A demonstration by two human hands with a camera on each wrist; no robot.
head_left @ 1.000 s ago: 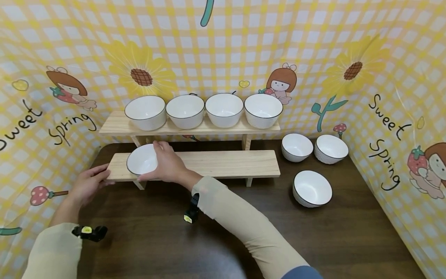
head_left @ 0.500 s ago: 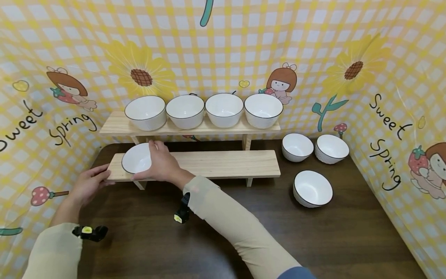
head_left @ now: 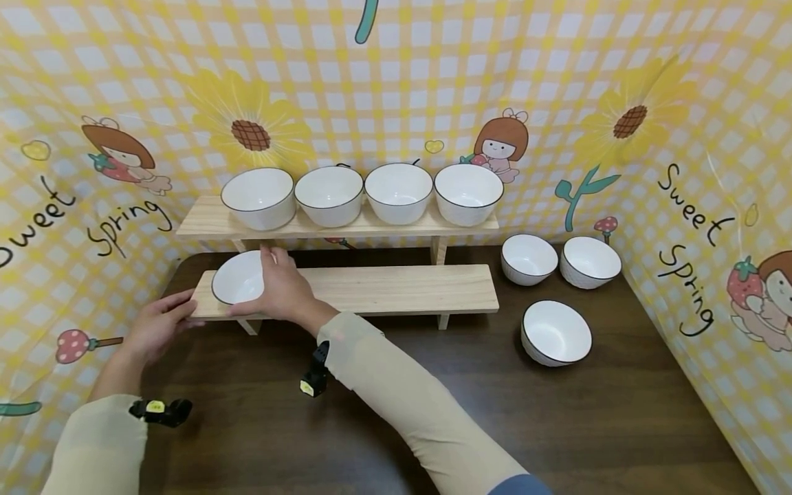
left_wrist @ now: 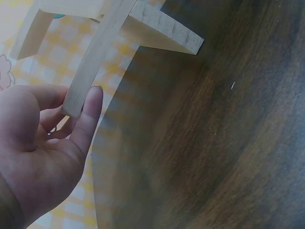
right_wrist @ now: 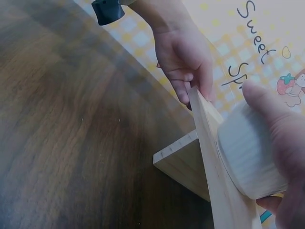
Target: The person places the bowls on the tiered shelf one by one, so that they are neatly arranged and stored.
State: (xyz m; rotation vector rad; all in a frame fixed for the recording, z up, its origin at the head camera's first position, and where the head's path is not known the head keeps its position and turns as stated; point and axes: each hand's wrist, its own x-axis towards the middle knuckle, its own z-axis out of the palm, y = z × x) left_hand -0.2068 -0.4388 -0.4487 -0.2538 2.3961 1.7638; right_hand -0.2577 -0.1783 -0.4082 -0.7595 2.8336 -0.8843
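In the head view my right hand (head_left: pixel 287 287) grips a white, dark-rimmed bowl (head_left: pixel 238 278) from its right side, fingers at the back and thumb at the front. The bowl is near the left end of the lower wooden shelf (head_left: pixel 396 289), and my hand covers part of it. In the right wrist view the bowl (right_wrist: pixel 250 148) is against the shelf board (right_wrist: pixel 209 138). My left hand (head_left: pixel 162 324) holds the left end of that shelf. Seen from the left wrist, the left hand (left_wrist: pixel 47 148) pinches the board (left_wrist: pixel 95 67) between thumb and fingers.
Several similar bowls (head_left: pixel 399 194) stand in a row on the upper shelf (head_left: pixel 204 216). Right of the shelves, three more bowls sit on the dark wooden table (head_left: pixel 396 412), the nearest bowl (head_left: pixel 557 333) in front. Patterned cloth (head_left: pixel 396 89) surrounds the table.
My right hand has shifted the bowl leftward along the lower shelf, nearer its left end. My left hand has kept its hold on the shelf end.
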